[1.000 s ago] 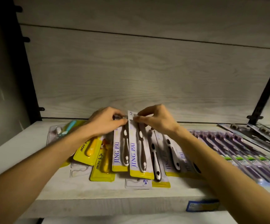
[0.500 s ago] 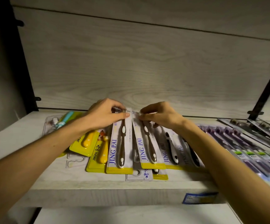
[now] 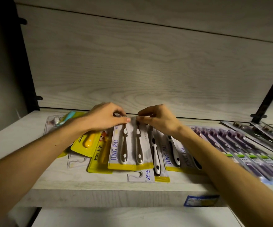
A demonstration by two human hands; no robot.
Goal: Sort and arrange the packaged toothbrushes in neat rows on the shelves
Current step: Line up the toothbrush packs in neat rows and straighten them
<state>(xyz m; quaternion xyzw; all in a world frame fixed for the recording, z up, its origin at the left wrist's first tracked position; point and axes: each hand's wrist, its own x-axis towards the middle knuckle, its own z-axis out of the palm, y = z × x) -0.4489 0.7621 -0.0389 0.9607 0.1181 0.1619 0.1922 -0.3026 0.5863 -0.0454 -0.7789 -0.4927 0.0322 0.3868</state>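
Nearest to you ran the front edge of the shelf [image 3: 99, 196], carrying a blue price label [image 3: 201, 200]; a lower shelf [image 3: 132, 217] showed beneath it. Just behind the edge, a clear blister pack [image 3: 140, 176] with a hook slot and a second clear pack [image 3: 77, 161] lay loose and out of line with the rest. Beyond these, two grey-handled JING PAI packs [image 3: 131, 149] lay side by side, overlapping, their yellow bottom strips nearly level. Your left hand [image 3: 104, 118] pinched the top of the left pack between thumb and curled fingers, and your right hand [image 3: 158, 119] pinched the top of the right one in the same way, the two hands almost touching. To the left, the yellow children's packs [image 3: 90, 143] lay fanned at an angle, with a teal-brush pack [image 3: 62, 119] further back. To the right, the black-and-white brush packs [image 3: 170, 153] overlapped unevenly, one sitting lower than its neighbours. Further right, the purple-brush packs [image 3: 240, 153] already formed a regular row, with dark packs [image 3: 263, 133] behind them. You could judge the task partly complete: the right side was ordered, while the centre pair was being aligned and the left group and loose clear packs remained unsorted. Those overlapping neighbours crowded the pair and would likely need shifting. The wood back panel [image 3: 149, 71] closed the rear.
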